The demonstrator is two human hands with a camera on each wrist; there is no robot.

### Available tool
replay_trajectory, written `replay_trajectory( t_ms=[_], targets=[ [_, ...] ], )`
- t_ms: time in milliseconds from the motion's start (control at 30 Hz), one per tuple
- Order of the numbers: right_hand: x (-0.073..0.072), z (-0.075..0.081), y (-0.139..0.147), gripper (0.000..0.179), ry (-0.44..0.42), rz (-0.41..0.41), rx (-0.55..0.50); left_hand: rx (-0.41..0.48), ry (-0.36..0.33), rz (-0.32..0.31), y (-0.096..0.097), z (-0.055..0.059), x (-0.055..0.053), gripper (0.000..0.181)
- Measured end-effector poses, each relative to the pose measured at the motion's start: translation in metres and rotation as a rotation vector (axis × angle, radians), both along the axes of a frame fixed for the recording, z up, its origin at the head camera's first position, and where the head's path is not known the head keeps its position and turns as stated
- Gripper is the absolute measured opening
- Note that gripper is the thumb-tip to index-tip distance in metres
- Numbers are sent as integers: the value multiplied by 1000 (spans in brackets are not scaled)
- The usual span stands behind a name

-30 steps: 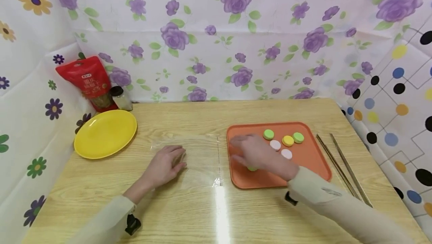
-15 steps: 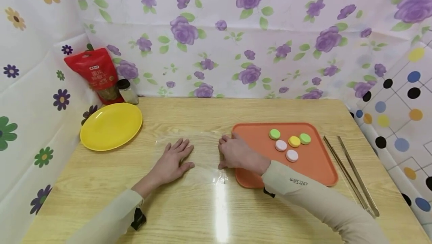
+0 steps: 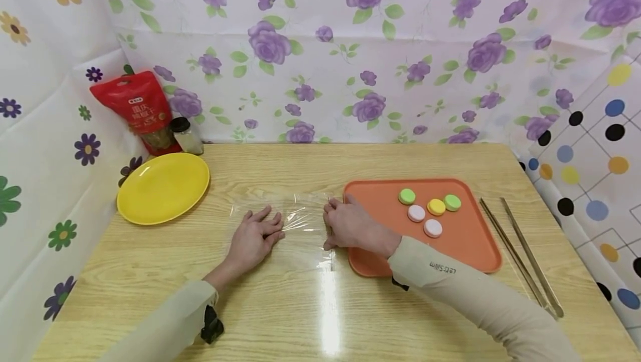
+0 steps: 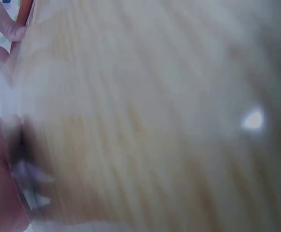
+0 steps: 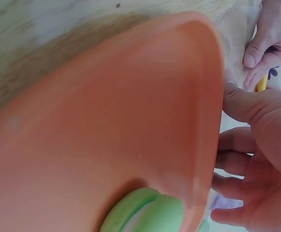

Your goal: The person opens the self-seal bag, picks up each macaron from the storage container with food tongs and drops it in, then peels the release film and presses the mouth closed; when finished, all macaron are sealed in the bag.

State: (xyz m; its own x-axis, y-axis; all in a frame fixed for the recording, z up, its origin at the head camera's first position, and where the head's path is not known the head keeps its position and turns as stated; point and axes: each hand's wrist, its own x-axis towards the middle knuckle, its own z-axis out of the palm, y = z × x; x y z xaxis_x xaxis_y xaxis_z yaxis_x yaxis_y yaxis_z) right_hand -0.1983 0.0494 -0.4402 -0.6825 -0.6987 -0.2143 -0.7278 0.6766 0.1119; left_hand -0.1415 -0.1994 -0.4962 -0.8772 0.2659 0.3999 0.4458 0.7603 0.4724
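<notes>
A clear plastic film (image 3: pixel 302 239) lies on the wooden table between my hands; I cannot tell whether it is a sheet or a bag. My left hand (image 3: pixel 254 239) pinches the film between thumb and forefinger, and creases fan out from there toward the right. At the film's right edge, my right hand (image 3: pixel 358 228) presses down with its fingertips, fingers fairly straight and thumb apart. It lies across the left rim of an orange tray (image 3: pixel 466 242). A green macaron (image 5: pixel 155 212) sits inside the tray near that rim, hidden under the right hand in the head view.
More macarons, such as a yellow one (image 3: pixel 436 207) and a white one (image 3: pixel 433 228), lie on the tray. Metal tongs (image 3: pixel 523 256) lie right of it. At the back left are a yellow plate (image 3: pixel 163 189), a red pouch (image 3: pixel 137 106) and a black-capped jar (image 3: pixel 187 137).
My right hand has moved left from over the tray to the film's right edge. My left fingers, spread flat half a second ago, have drawn together and the film has creased.
</notes>
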Motion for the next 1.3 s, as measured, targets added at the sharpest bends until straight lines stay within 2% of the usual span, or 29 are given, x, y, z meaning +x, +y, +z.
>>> replay_trajectory(
  t_ms=[100,300,633,767,900,1000,1133,1300],
  targets=[
    [0,0,-1,65,3,-2,5,68,31,6,2,-2,0,21],
    [-1,1,-1,60,8,8,4,204,-4,19,2,-2,-1,17],
    [-1,1,0,57,9,14,-14,407,42,15,-1,7,-1,12],
    [-1,2,0,48,-14,23,-51,450,62,12,-3,10,-3,13],
    [-3,5,1,44,-72,29,-65,480,73,6,-3,14,-3,14],
    [-4,7,1,48,-89,48,-60,477,71,5,-3,15,-1,14],
    [-3,8,0,63,-98,97,-83,448,81,12,-4,12,1,14],
    [-1,1,-3,81,-149,179,-104,440,96,5,-2,10,1,14]
  ],
)
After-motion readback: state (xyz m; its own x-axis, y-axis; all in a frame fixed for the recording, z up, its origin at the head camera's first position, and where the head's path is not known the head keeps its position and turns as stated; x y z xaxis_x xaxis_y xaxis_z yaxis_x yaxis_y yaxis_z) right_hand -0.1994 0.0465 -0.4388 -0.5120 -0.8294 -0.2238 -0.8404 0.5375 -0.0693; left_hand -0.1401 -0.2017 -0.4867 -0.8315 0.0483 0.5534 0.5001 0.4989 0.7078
